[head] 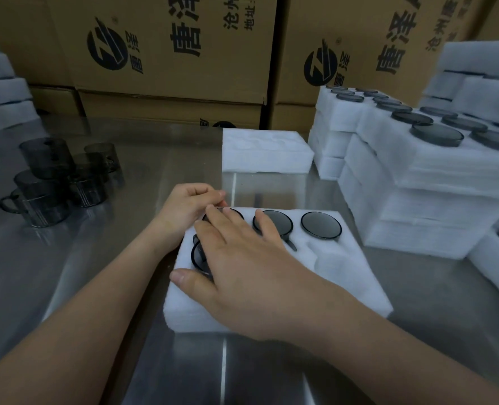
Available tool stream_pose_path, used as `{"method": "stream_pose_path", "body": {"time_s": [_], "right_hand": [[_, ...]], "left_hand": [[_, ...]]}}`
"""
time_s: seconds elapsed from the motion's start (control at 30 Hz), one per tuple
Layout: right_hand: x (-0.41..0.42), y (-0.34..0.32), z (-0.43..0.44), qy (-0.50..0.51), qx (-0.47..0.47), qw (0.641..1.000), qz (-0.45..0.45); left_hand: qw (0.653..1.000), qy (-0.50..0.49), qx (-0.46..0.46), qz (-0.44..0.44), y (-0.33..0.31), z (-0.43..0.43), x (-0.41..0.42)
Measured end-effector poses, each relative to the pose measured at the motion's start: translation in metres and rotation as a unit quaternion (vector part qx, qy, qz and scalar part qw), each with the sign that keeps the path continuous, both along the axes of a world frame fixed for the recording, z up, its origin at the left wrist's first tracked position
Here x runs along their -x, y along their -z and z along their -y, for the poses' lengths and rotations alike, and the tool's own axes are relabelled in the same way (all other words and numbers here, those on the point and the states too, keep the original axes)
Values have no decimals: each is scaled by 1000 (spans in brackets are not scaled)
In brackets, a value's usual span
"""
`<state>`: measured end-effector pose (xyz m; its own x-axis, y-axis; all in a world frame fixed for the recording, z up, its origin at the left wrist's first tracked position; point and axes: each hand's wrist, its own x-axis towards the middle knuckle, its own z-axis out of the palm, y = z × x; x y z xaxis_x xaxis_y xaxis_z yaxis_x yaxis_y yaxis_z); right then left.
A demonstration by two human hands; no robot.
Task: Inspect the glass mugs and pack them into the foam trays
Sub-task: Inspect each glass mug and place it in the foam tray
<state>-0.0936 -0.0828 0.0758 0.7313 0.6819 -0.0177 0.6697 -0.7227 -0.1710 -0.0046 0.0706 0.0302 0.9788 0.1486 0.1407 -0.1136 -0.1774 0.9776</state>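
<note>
A white foam tray (339,276) lies on the steel table in front of me. Dark glass mugs sit sunk in its pockets: one at the far right (321,225), one in the far middle (276,223), others under my hands. My right hand (242,258) lies spread flat over the near-left mug, fingers reaching the far row. At the tray's far-left corner, my left hand (188,209) is curled, fingertips at the rim of the far-left mug. The tray's near-right pockets (327,255) hold nothing. Several loose smoky mugs (55,182) stand at the left.
An unfilled foam tray (266,153) lies behind the one I work on. Stacks of filled foam trays (412,159) rise at the right, more foam (0,92) at the far left. Printed cardboard boxes (178,54) wall off the back of the table.
</note>
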Motion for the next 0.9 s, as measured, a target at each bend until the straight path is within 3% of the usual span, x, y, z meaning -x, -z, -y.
{"method": "stream_pose_path", "body": {"time_s": [0.23, 0.67, 0.9], "right_hand": [[-9, -2, 4, -17, 26, 998, -55], [1, 15, -4, -8, 66, 998, 7], [-4, 18, -3, -13, 6, 999, -33]], "left_hand": [[1000, 0, 4, -5, 3, -1, 0], [999, -1, 53, 5, 3, 0, 1], [999, -33, -9, 23, 2, -2, 0]]}}
